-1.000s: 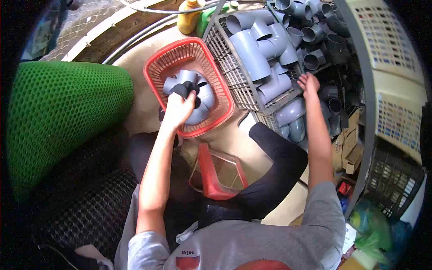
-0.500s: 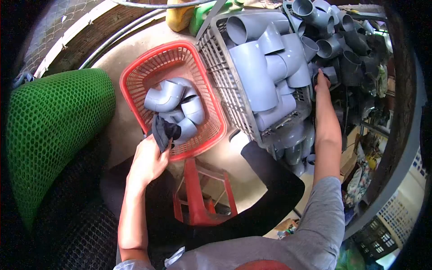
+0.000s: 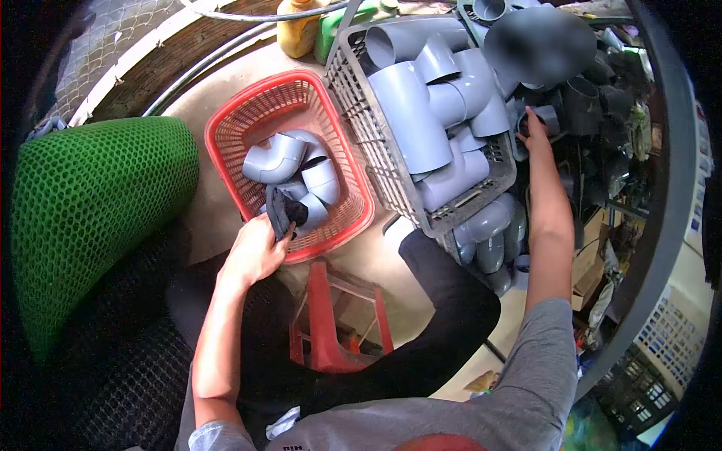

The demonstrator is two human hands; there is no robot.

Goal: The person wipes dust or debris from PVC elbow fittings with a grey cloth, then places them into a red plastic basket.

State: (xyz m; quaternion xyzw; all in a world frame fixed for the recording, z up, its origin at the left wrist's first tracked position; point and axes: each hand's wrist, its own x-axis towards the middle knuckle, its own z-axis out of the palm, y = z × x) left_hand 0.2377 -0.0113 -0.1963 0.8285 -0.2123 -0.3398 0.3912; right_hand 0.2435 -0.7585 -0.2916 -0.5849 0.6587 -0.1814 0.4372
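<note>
My left hand [image 3: 259,246] is closed on a dark cloth [image 3: 284,213] over the near edge of a red basket [image 3: 216,139]. Inside that basket lie several grey pipe elbows [image 3: 272,159]. Out to the right, my right hand [image 3: 534,129] touches a grey pipe fitting [image 3: 543,120] beside the grey crate; its fingers are partly hidden, so its grip cannot be made out. The grey crate [image 3: 378,161] is heaped with large grey pipe fittings [image 3: 410,113].
A roll of green mesh [image 3: 98,203] stands at the left. Below the basket is a red stool [image 3: 323,323]. Yellow [image 3: 298,34] and green containers sit at the top. More fittings [image 3: 492,229] are piled beside and below the crate, near a dark metal frame [image 3: 673,150].
The view has shifted slightly. My left hand and the cloth have moved a little to the right; my right hand remains at the fitting. A round blur now covers the upper right pile.
</note>
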